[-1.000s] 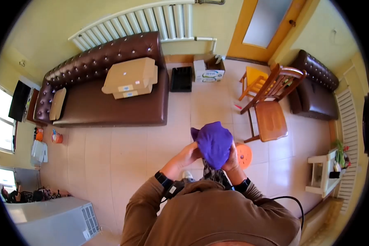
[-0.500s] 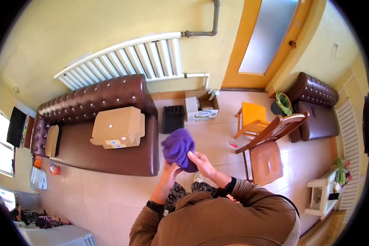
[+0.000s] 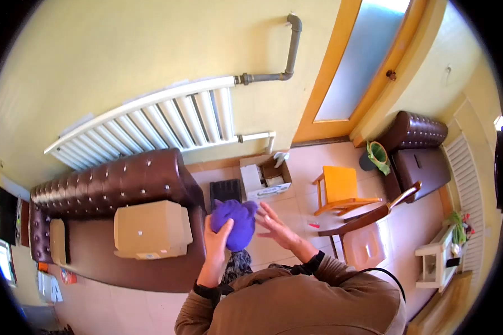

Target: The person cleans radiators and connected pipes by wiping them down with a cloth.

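A bundled purple cloth (image 3: pixel 237 224) is held up in front of my body. My left hand (image 3: pixel 217 241) grips its left side, the thumb pressed on the front. Just right of the cloth, my right hand (image 3: pixel 278 228) is open with its fingers spread, apart from it or barely at its edge. Behind the cloth, a black tray (image 3: pixel 224 190) lies on the floor, partly covered by it. Next to the tray stands an open cardboard box (image 3: pixel 267 177) with things inside.
A brown sofa (image 3: pixel 117 273) with a flat cardboard box (image 3: pixel 151 230) is at the left. On the right are a yellow stool (image 3: pixel 341 183), a wooden chair (image 3: pixel 364 245), a potted plant (image 3: pixel 378 156) and a brown seat (image 3: pixel 422 170). A radiator (image 3: pixel 151 125) lines the wall.
The view has tilted up towards the wall and door. The cloth has moved left from its earliest place. My right hand has let go of it and opened; my left hand still holds it.
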A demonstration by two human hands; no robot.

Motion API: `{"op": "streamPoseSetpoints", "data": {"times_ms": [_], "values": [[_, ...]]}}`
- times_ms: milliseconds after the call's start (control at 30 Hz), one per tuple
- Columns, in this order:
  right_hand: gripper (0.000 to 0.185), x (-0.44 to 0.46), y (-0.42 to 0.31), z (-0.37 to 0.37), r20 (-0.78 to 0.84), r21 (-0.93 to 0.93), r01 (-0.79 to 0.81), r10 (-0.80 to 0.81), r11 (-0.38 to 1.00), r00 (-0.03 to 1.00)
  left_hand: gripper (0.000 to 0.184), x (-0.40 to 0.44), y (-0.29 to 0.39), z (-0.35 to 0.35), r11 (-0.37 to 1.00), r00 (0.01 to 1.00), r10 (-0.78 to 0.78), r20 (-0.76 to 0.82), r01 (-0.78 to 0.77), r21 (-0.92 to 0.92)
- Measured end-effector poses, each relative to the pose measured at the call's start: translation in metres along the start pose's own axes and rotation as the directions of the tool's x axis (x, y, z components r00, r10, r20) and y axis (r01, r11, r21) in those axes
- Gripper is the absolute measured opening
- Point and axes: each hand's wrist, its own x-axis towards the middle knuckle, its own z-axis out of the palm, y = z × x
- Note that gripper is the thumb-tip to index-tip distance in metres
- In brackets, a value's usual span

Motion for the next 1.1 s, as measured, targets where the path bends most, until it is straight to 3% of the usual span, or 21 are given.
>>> {"op": "streamPoseSetpoints", "data": {"times_ms": [33,67,133,167,300,333,400,500,533,600,633,667,700,733,767,867,933,967,1033,1100], "values": [[0.067,0.013,-0.001,0.007,0.081,0.134,-0.017,0.006,0.991,0.997,0.031,0.013,0.002,0.003,0.997,0.999,-0.008,0.044,0.004,0.083],[0.067,0.028,0.002,0.011,0.069,0.136,-0.003,-0.007,0.991,0.998,0.036,0.028,-0.006,-0.001,0.944,0.992,-0.009,0.125,-0.033,0.330],[0.061,0.059,0.011,0.013,0.137,0.356,-0.140,0.096,0.924,0.986,0.043,0.055,-0.018,-0.005,0.905,0.933,0.064,0.354,-0.204,0.373],[0.055,0.074,0.015,0.013,0.040,0.474,-0.086,0.076,0.876,0.996,0.047,0.071,-0.023,-0.007,0.907,0.898,0.047,0.437,-0.221,0.358],[0.047,0.115,-0.019,0.004,-0.097,0.667,0.019,0.061,0.745,0.993,0.048,0.121,0.019,0.001,0.913,0.921,0.007,0.390,-0.165,0.374],[0.046,0.120,-0.032,-0.006,-0.152,0.610,0.049,0.056,0.791,0.987,0.048,0.135,0.024,-0.003,0.906,0.930,0.032,0.366,-0.181,0.382],[0.045,0.152,-0.049,-0.036,-0.300,0.375,0.253,-0.142,0.892,0.943,0.047,0.155,0.027,-0.020,0.888,0.946,0.077,0.314,-0.208,0.410],[0.048,0.183,-0.124,-0.045,-0.393,-0.218,0.373,-0.430,0.902,0.813,0.047,0.171,0.017,-0.051,0.914,0.973,-0.003,0.229,-0.090,0.395],[0.051,0.208,-0.130,-0.072,-0.426,-0.313,0.360,-0.468,0.879,0.774,0.048,0.175,-0.002,-0.071,0.903,0.971,0.052,0.234,-0.146,0.404],[0.049,0.245,-0.156,-0.099,-0.398,-0.490,0.391,-0.599,0.779,0.695,0.049,0.176,-0.028,-0.103,0.867,0.991,-0.001,0.135,-0.066,0.493],[0.051,0.256,-0.178,-0.096,-0.337,-0.488,0.463,-0.650,0.739,0.681,0.049,0.173,-0.033,-0.108,0.863,0.993,-0.025,0.113,-0.036,0.504],[0.053,0.261,-0.202,-0.086,-0.327,-0.455,0.490,-0.651,0.744,0.684,0.049,0.166,-0.034,-0.115,0.823,0.994,-0.110,-0.023,0.104,0.558],[0.055,0.284,-0.210,-0.113,-0.280,-0.683,0.411,-0.736,0.604,0.616,0.050,0.156,-0.035,-0.124,0.767,0.969,-0.184,-0.164,0.246,0.593],[0.054,0.296,-0.231,-0.118,-0.161,-0.843,0.375,-0.846,0.387,0.509,0.050,0.150,-0.047,-0.138,0.756,0.962,-0.197,-0.189,0.272,0.595],[0.054,0.299,-0.259,-0.106,-0.081,-0.926,0.288,-0.872,0.245,0.482,0.050,0.143,-0.064,-0.153,0.772,0.940,-0.210,-0.268,0.328,0.545],[0.054,0.347,-0.304,-0.116,0.206,-0.962,0.261,-0.841,-0.080,0.501,0.050,0.120,-0.084,-0.159,0.774,0.864,-0.257,-0.433,0.453,0.442],[0.060,0.387,-0.317,-0.129,0.401,-0.914,0.200,-0.701,-0.354,0.590,0.050,0.111,-0.090,-0.154,0.754,0.801,-0.293,-0.522,0.530,0.388],[0.067,0.405,-0.316,-0.135,0.403,-0.885,0.118,-0.611,-0.451,0.681,0.049,0.108,-0.095,-0.150,0.773,0.790,-0.302,-0.533,0.531,0.348],[0.068,0.420,-0.319,-0.134,0.425,-0.862,0.124,-0.567,-0.492,0.705,0.048,0.103,-0.093,-0.135,0.837,0.786,-0.313,-0.533,0.494,0.237],[0.070,0.433,-0.323,-0.133,0.448,-0.833,0.118,-0.535,-0.541,0.716,0.048,0.111,-0.096,-0.130,0.824,0.788,-0.318,-0.527,0.505,0.258]]}}
